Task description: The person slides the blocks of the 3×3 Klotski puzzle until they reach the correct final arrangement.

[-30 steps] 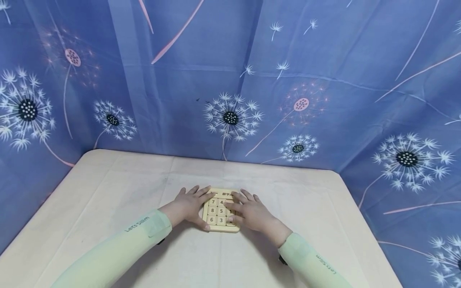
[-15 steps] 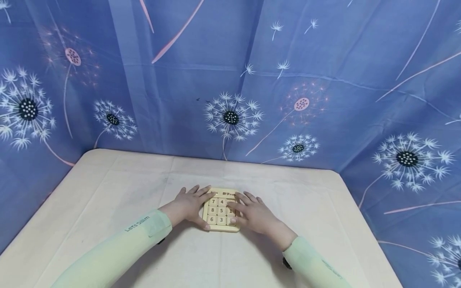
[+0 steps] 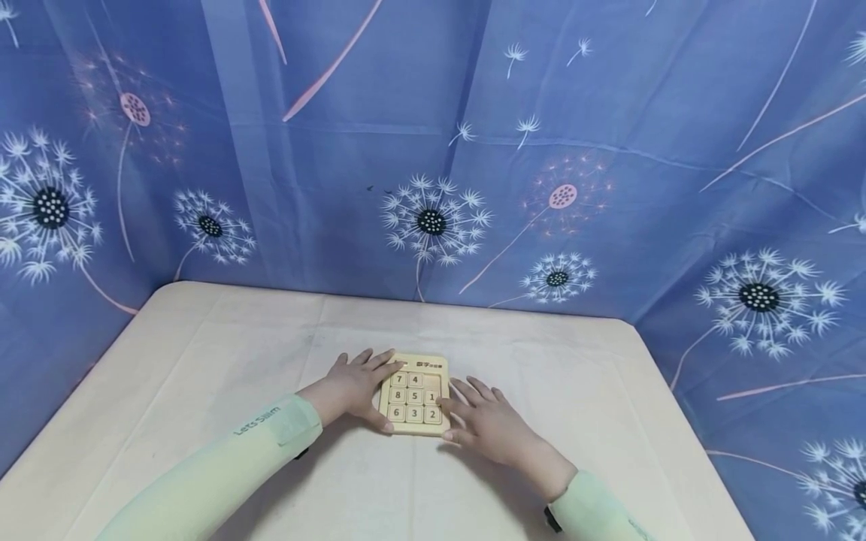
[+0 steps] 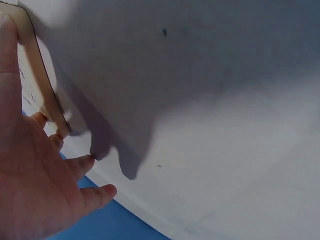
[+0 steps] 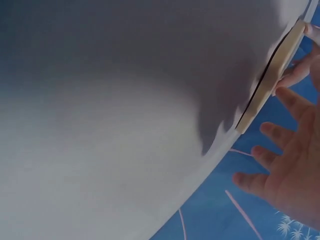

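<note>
A pale yellow sliding number puzzle (image 3: 414, 430) lies flat on the table. Its tiles read 7 and 4 in the far row, then 8, 5, 1 and 6, 3, 2, and the far right cell has no tile. My left hand (image 3: 356, 387) rests on the puzzle's left side, fingers spread, thumb at the near corner and index finger on the far part of the frame. My right hand (image 3: 497, 427) is at the right edge, its index fingertip by the 1 tile and its thumb by the near corner. In both wrist views the puzzle shows mostly edge-on.
A pale cloth covers the table (image 3: 257, 330). Blue curtains (image 3: 325, 188) with dandelion prints hang along the back and both sides. Light green sleeves (image 3: 230, 469) cover both forearms.
My right hand has drawn back to the right and toward me, off the tiles. The 2 tile and the vacant cell now show fully. The left hand stays in place.
</note>
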Demonstrator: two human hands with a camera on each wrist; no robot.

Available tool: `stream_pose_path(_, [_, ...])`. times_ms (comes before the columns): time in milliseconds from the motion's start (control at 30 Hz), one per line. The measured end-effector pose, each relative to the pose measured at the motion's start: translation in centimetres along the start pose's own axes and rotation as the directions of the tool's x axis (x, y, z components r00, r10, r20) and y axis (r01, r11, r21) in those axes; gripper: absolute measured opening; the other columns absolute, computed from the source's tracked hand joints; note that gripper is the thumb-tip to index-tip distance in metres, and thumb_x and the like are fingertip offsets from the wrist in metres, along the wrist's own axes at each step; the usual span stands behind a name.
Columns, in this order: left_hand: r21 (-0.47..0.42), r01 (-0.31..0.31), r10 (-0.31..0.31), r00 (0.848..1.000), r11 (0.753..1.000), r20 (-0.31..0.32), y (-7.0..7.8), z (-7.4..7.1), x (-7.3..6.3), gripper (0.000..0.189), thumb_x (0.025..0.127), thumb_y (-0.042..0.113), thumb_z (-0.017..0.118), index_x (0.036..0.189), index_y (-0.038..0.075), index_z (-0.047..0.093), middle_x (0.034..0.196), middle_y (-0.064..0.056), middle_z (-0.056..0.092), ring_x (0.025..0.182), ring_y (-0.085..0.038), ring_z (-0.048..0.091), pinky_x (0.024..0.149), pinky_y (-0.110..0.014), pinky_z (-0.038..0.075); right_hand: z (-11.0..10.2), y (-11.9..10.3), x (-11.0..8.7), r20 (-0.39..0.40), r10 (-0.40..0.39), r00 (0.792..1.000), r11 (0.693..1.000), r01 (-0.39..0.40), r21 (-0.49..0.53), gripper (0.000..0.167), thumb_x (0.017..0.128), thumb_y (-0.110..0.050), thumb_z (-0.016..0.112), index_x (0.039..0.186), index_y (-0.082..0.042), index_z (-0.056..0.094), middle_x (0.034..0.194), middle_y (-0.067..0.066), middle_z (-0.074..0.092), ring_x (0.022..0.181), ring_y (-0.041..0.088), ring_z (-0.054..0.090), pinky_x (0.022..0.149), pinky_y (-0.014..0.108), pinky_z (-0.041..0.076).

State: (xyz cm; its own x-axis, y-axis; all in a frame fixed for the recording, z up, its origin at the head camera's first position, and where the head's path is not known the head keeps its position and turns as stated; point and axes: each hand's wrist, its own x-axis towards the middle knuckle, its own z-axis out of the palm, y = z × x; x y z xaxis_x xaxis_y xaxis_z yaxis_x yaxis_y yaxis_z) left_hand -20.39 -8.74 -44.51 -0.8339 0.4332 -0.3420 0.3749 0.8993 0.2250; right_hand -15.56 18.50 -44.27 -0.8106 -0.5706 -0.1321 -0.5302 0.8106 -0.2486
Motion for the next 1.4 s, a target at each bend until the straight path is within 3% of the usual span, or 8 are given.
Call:
stream_pose_path(700, [0.0, -0.004, 0.004, 1.0, 1.0, -0.003, 0.1, -0.1, 0.0, 0.115, 0.068, 0.068, 0.084, 0.162, 0.026, 0.031, 0.174, 0.0, 0.02, 0.159, -0.039, 0.022, 0.126, -0.07, 0.021, 0.7, -0.6, 0.1, -0.023, 0.026, 0.999, 1.0, -0.026, 0.001, 0.059, 0.099, -0.051, 0.059, 0.146, -0.016, 0.057, 0.161, 0.02, 0.043, 0.149, 0.05, 0.037, 0.112, 0.078, 0.036])
stream_pose_path(1400, [0.011, -0.006, 0.006, 1.0, 1.0, 0.004, 0.2, -0.5, -0.3, 0.114, 0.07, 0.068, 0.083, 0.162, 0.025, 0.031, 0.174, -0.001, 0.02, 0.159, -0.04, 0.023, 0.125, -0.07, 0.022, 0.1, -0.2, 1.6, -0.016, 0.045, 0.999, 0.999, -0.045, 0.001, 0.055, 0.1, -0.049, 0.058, 0.147, -0.019, 0.057, 0.161, 0.02, 0.043, 0.149, 0.052, 0.035, 0.113, 0.078, 0.034])
